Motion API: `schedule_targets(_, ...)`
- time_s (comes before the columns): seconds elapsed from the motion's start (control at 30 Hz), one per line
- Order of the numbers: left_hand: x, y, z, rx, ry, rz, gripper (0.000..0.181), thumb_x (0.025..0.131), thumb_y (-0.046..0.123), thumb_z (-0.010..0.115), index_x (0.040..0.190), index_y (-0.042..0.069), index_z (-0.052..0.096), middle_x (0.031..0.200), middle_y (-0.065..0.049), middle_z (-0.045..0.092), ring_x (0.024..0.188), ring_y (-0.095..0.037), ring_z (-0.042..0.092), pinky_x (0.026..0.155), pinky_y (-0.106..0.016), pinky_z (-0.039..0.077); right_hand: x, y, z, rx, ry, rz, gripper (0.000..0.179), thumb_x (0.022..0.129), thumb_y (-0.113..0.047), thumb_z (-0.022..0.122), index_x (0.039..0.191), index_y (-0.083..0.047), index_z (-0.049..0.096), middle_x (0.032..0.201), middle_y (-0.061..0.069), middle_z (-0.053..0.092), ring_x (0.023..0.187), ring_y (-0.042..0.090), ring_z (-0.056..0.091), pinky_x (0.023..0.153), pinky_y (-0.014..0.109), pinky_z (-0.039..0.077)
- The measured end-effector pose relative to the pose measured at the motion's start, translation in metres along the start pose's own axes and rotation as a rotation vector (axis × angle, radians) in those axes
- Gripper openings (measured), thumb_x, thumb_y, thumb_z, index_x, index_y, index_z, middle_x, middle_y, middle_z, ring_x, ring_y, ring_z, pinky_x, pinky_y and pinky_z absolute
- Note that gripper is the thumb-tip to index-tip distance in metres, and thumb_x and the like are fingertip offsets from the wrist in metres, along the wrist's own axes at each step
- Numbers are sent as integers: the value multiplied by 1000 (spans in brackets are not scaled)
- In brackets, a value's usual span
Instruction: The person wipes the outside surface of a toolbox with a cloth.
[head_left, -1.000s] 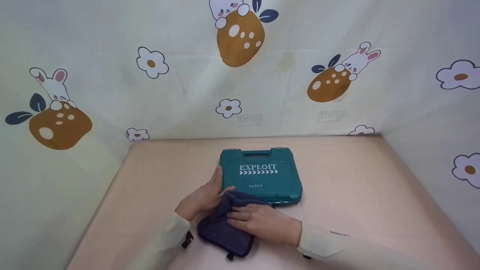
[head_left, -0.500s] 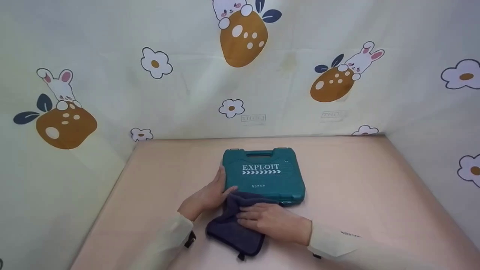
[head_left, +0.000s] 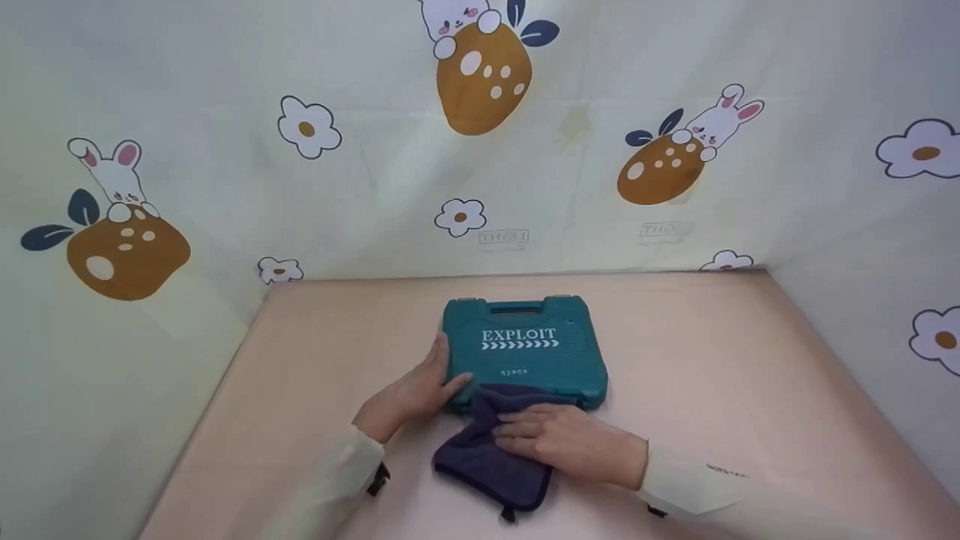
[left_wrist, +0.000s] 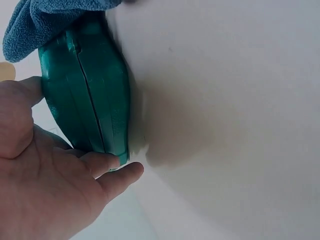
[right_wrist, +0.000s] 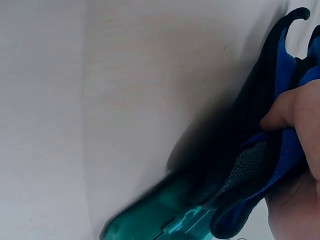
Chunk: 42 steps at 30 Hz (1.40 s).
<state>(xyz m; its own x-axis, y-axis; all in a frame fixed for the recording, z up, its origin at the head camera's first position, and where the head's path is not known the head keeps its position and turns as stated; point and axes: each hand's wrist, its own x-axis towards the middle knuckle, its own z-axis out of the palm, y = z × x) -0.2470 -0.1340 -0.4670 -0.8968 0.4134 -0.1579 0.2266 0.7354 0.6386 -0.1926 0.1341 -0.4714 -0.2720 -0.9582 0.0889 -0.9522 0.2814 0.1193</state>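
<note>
A green plastic case [head_left: 540, 358] marked EXPLOIT lies flat on the table, its handle at the far side. My left hand [head_left: 409, 394] holds it at the left, the thumb on the near left corner and the fingers along the side. In the left wrist view, fingertips reach round the end of the case [left_wrist: 95, 100] beside its seam. My right hand [head_left: 574, 442] presses a dark blue cloth [head_left: 491, 469] against the near edge. Folds of the cloth [right_wrist: 255, 170] show beneath the right thumb in the right wrist view; the other right fingers are mostly hidden there.
The pinkish tabletop [head_left: 712, 352] extends on both sides of the case. Behind it and at the sides hangs a pale curtain [head_left: 375, 202] printed with rabbits, orange fruit and flowers.
My right hand has slid to the right along the near edge of the case, dragging the cloth with it. More of the near left corner shows now. The left hand keeps its place.
</note>
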Motion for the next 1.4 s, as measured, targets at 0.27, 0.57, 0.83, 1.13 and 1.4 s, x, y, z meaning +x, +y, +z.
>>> schedule_targets(0.27,-1,1,-1,-12,-9,-10,88,109,37,49,156,-10,-9,165,-25,-5,151,-34,7,119,-46,14,-4,3,-3,14,-8,-7,36,102,-8,60,137,-11,65,140,2,60,131,14,52,109,31,38)
schedule_targets(0.57,0,0,-1,9,-7,2,88,109,38,48,156,-10,-9,165,-27,-5,151,-35,7,119,-46,15,-15,9,-8,25,-30,-23,34,102,-8,59,135,-11,67,139,1,62,132,14,51,109,31,38)
schedule_targets(0.83,-1,1,-2,0,-22,-23,88,109,39,47,156,-10,-9,164,-27,-7,151,-35,2,120,-46,12,-35,16,-12,70,-52,0,35,101,-6,59,134,-10,67,138,2,62,133,16,51,108,35,40)
schedule_targets(1.13,-1,2,-2,1,-33,-48,89,109,42,46,157,-6,-12,166,-23,-9,152,-33,0,120,-46,11,-68,24,-20,131,-60,51,38,94,2,66,130,-9,70,133,2,65,129,18,55,105,38,44)
schedule_targets(1.4,-1,3,-2,0,-37,-62,91,108,44,46,157,-4,-13,166,-21,-9,152,-33,0,120,-47,11,-92,28,-29,257,-59,142,40,89,9,70,125,-10,73,129,2,67,125,19,58,102,41,47)
